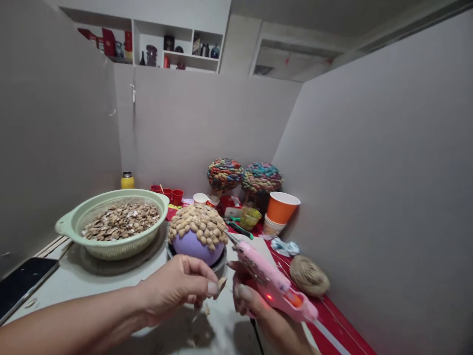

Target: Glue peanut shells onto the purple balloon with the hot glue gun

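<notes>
Between thumb and fingers, my left hand (185, 281) pinches a small tan peanut shell (222, 283). My right hand (254, 301) is wrapped round a pink hot glue gun (269, 276), its red light lit and a glue stick (328, 337) poking out of the back. The metal nozzle points up and left, beside a purple balloon (195, 246). Peanut shells (199, 222) cover the upper part of the balloon, which rests in a dark bowl (220, 261). Left of it, a pale green colander (111, 249) holds many loose shells (121, 222).
A phone (25, 281) lies at the left edge. Behind stand a yellow bottle (127, 181), red cups (177, 197), two colourful domes (225, 173) and an orange cup (283, 209). Green-handled pliers (240, 229), a crumpled cloth (284, 246) and a twine ball (309, 275) are at right. Grey panels (384, 172) enclose the table.
</notes>
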A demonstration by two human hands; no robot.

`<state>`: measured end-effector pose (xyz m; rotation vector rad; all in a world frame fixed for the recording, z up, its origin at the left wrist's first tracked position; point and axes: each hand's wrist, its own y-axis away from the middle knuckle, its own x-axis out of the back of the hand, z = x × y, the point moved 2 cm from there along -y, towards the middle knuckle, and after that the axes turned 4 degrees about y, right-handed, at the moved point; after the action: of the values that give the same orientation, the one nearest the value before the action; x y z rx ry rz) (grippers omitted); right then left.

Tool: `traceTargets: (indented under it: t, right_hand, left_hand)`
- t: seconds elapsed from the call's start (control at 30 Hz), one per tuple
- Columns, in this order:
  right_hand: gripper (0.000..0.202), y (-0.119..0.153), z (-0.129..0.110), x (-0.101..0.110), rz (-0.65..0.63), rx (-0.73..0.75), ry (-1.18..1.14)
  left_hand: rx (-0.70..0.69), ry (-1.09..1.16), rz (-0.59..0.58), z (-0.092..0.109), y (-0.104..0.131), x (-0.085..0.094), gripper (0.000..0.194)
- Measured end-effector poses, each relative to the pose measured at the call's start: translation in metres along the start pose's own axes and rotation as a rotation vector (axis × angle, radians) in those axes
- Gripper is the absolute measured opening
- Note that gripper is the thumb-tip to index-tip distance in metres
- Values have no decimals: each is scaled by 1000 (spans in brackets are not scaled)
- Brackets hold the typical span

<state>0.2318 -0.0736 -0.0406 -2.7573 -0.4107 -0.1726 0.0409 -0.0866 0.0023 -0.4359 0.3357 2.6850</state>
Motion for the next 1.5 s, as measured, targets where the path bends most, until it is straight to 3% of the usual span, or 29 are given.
traceTargets:
  t: [0.17,0.47,0.6,0.7,0.87,1.0,1.1,1.33,1.5]
  right_hand:
    - [43,2,-30,-9,-91,-89,9]
    - [33,19,-18,-1,-74,-123,-92]
    - [34,20,-19,-1,-51,-81,-16]
    - [37,15,-24,4,26,-65,40]
    - [40,-17,-34,19,179,10,109]
    - [44,-42,-23,28,247,26,108]
    - [49,-45,-7,34,275,-2,109]
    - [50,-37,10,45,211,-5,94]
    - [51,-40,16,42,181,-33,87]
  left_hand:
    - [148,183,-102,-22,-9,-7,26]
    - [205,292,-273,-41,-10,-19,19]
    - [177,300,-263,-47,-14,-16,19]
    - [77,187,-237,-51,-21,-10,27]
    - [-68,-42,-188,-54,-39,7,33]
    - [-102,-71,-153,-52,-51,18,35]
    - [-129,-75,-105,-49,-57,23,35]
    - [-101,0,-93,-42,-60,19,33]
    - [15,190,-139,-43,-57,15,29]
